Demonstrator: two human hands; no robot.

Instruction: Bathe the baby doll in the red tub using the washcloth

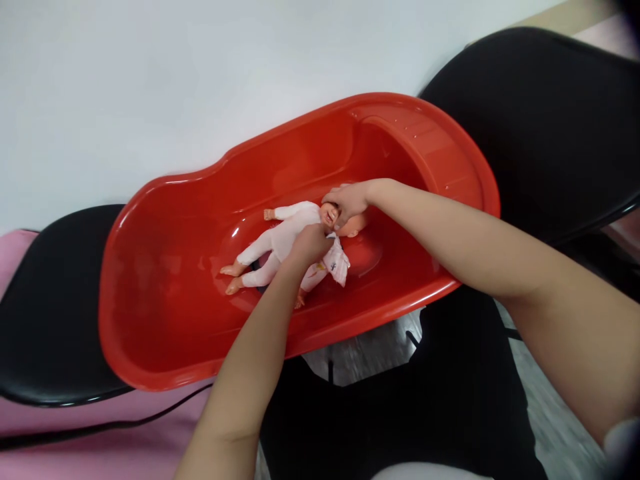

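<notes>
Two hands meet in the middle of the red tub point(170, 280). The right hand point(350, 201) comes in over the tub's near rim from the right, with its fingers curled down over the head of a doll point(280, 240) and the thumb at the face, clasping it. The left hand point(310, 243) reaches up across the near rim, its fingers bunched together on the doll's upper chest; what they pinch is hidden under the knuckles. The doll lies on its back on the tub floor in a pale pink one-piece suit, head toward the tub's wider right end, bare feet toward the left end, and one arm stretched toward the far wall. A small white cloth point(341, 265) lies against its shoulder on the near side and carries a dark printed mark too small to read. The tub's left end rests on a black seat point(50, 300), and a second black seat point(540, 120) stands behind the right end. A white wall point(150, 80) rises beyond the far rim. Below the tub's left end a black cable point(150, 413) runs across a pink surface point(100, 433).
</notes>
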